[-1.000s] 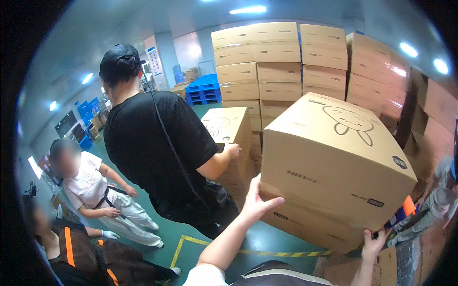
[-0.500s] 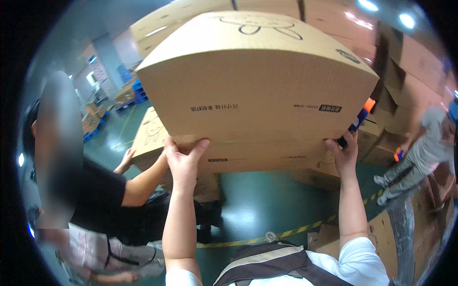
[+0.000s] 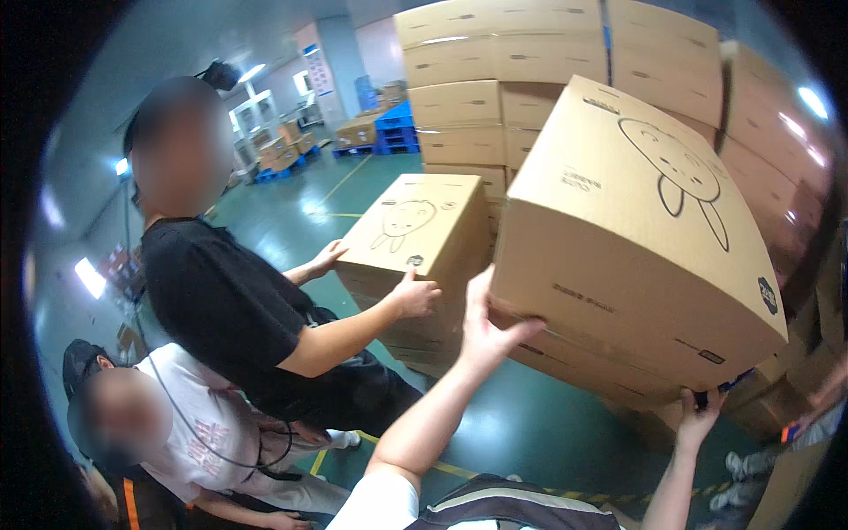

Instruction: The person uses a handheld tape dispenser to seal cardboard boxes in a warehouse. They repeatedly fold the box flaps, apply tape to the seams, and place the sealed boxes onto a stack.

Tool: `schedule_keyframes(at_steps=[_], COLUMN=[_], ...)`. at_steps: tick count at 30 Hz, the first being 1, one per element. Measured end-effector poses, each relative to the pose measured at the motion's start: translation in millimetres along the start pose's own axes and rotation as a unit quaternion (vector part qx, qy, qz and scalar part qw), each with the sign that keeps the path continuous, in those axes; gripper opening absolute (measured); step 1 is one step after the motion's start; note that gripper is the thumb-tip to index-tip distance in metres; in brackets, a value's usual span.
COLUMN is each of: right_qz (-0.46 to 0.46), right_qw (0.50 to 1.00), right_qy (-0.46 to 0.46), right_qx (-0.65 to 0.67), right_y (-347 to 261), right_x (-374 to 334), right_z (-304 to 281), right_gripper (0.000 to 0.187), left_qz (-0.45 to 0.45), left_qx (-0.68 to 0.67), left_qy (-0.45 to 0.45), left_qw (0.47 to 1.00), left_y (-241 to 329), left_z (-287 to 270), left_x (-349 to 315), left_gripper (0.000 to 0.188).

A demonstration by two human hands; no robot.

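A big cardboard box (image 3: 609,283) hangs before me, tilted, with a rabbit-like drawing on its top. My left hand (image 3: 496,331) grips its lower left corner, thumb against the front face. Under the lower right corner, my right hand (image 3: 699,419) closes on the box's edge. A dark blue thing (image 3: 735,382) shows just behind that hand, mostly hidden. To the left, a person in a black T-shirt (image 3: 225,300) has both hands on a smaller-looking box (image 3: 411,216) with a similar drawing.
Tall stacks of cartons (image 3: 455,102) stand behind the box and along the right. A second person in a white T-shirt (image 3: 199,433) is at the lower left. Blue pallets (image 3: 396,132) sit farther back on the green floor (image 3: 291,212). Another person's shoes (image 3: 735,468) show at the lower right.
My view has swung left, so the held box now appears farther right and more tilted. The person in black and their box show more fully. Both my hands keep their grip.
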State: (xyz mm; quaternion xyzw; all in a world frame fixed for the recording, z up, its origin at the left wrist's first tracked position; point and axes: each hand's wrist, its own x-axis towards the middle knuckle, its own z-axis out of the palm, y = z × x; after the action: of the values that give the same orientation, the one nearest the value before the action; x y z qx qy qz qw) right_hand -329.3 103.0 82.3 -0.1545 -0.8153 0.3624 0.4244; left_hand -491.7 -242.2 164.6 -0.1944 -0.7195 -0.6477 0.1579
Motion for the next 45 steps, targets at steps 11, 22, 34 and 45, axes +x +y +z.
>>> schedule_keyframes(at_steps=[11,22,34,45], right_qz=[-0.148,-0.08,0.116,0.384], right_qw=[0.949,0.902,0.967,0.876], right_qy=[-0.124,-0.327,-0.213,0.239], right_qx=[0.249,0.271,0.08,0.166], right_y=[-192.0,-184.3,-30.4,-15.0], right_x=[114.4,-29.1,-93.5,-256.7], right_z=[275.3,341.6,148.6,-25.5], right_gripper=[0.055,0.035,0.028,0.04], left_qz=[0.19,-0.043,0.051,-0.034], left_qx=[0.186,0.586,0.213,-0.159], left_qy=[0.366,0.298,-0.14,-0.668], left_qw=[0.892,0.752,0.966,0.727], left_y=[-28.5,-12.1,-138.6,-44.0], left_z=[-191.3,-93.7,82.7,178.2], left_x=[156.0,162.7,-10.4,-162.4], left_gripper=[0.06,0.088,0.057,0.006])
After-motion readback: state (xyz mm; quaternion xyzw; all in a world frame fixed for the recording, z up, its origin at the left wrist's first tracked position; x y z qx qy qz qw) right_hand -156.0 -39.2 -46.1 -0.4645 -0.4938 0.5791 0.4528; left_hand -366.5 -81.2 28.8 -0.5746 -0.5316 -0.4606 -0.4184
